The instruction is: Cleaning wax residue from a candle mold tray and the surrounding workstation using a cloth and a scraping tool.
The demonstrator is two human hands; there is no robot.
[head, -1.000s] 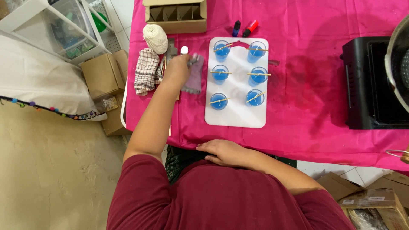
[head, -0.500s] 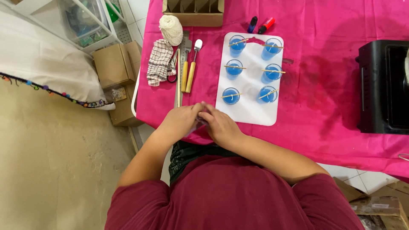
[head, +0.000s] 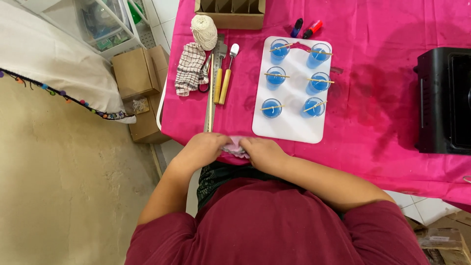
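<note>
Currently both hands meet at the near edge of the table (head: 392, 147), bunching a fold of the pink tablecloth (head: 234, 146) between them. Left hand (head: 203, 149) is curled, fingers closed over the fold from its side. Right hand (head: 262, 152) is curled the same way and touching the fold from the other side. I can't tell how tight either grip is; the fingertips are tucked under.

Step in hand, as I read it: gathering or tugging the cloth at the near edge, just below the near left corner of the white tray (head: 289, 125). Any further pull calls for care, since the tray sits on that same cloth and a hard tug would likely shift the glasses.

Count:
- 6 small glasses of blue liquid (head: 271, 108) on the tray, two columns of three, each with 1 thin stick laid across the rim.
- 2 wooden-handled tools (head: 225, 83) near the left edge.
- 1 metal ruler (head: 210, 110) beside them, running toward the near edge.
- 1 checked rag (head: 190, 68).
- 1 ball of twine (head: 204, 29) toward the far left corner.
- 2 markers (head: 305, 28) at the far edge, one blue, one red.
- 1 cardboard box (head: 230, 12) at the far edge.
- 1 black appliance (head: 444, 100) on the right edge.
</note>
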